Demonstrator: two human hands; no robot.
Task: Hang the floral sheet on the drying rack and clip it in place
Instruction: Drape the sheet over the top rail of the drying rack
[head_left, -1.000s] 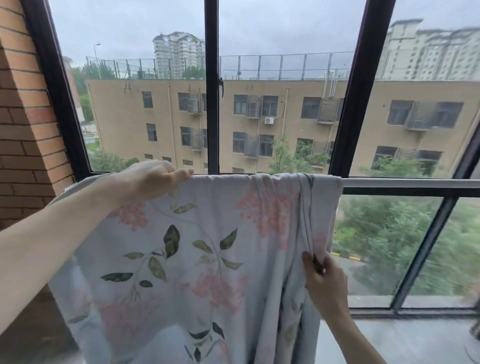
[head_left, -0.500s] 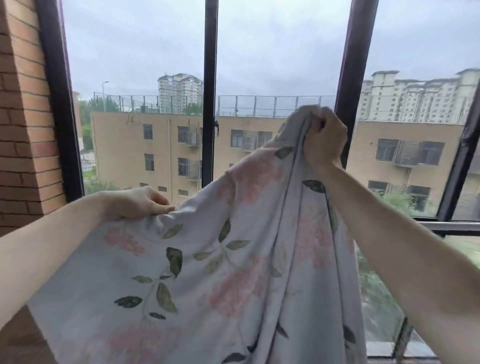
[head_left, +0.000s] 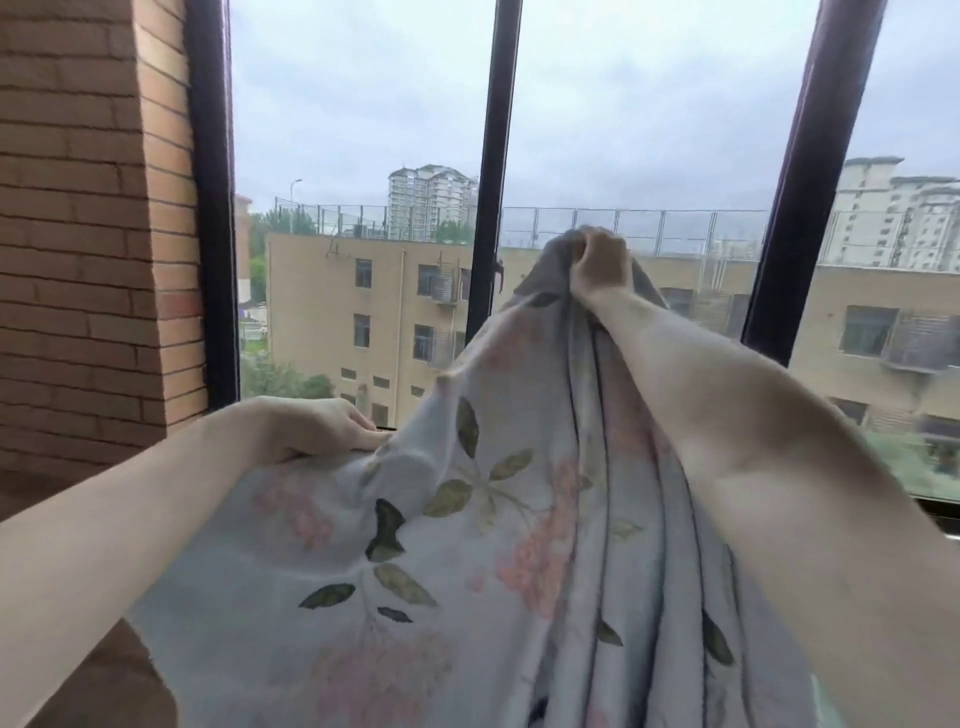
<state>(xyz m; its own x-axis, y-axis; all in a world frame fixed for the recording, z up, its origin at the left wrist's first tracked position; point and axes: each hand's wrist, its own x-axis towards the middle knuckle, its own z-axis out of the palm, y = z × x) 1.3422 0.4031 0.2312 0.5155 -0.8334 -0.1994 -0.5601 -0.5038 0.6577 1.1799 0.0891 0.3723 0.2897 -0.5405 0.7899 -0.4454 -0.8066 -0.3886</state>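
Still bunched floral sheet (head_left: 467, 545) in both hands, right (head_left: 600, 265) raised higher.

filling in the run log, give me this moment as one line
right hand: grips bunched pale floral cotton sheet, raised high | left hand: holds sheet edge low | clips: none visible | backdrop: black-framed window

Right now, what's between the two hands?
In the head view, the floral sheet stretches between them: the left hand grips its low edge, and the right hand holds a bunched part up high.
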